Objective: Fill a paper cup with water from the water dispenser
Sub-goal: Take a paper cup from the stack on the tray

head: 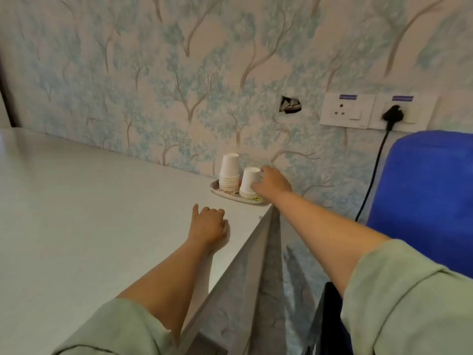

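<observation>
Cup (249,181): top of the nearer stack, upside down, on the tray at the far right corner of the counter, close to the wall.
Why inverted: likely to keep dust off the insides (a judgement, not seen).
Right hand (272,185): reaches across, thumb and fingers closing round the top cup's side; touching, though how firm the grip is cannot be told.
Stack (248,193): several rims nested below the top cup, so peeling off only one calls for a light pinch and lift.
Second stack (229,172): taller, just beside on the left, also upside down, untouched.
Tray (216,190): pale, shallow, keeps both stacks together; small scraps lying in it, too blurred to name.
Left hand (208,224): knuckles down on the counter (76,213) near its right edge, fingers curled in, holding nothing; probably a brace for the long reach.
Bottle (422,188): blue, at the right edge, well apart from the cups; presumably the dispenser's, taps out of view.
Sockets (368,111): two plates on the wall, black plug in the right one, cord dropping towards the bottle.
Writing: small blue labels on top of each plate, text unreadable; no brand legible on cups or bottle.
</observation>
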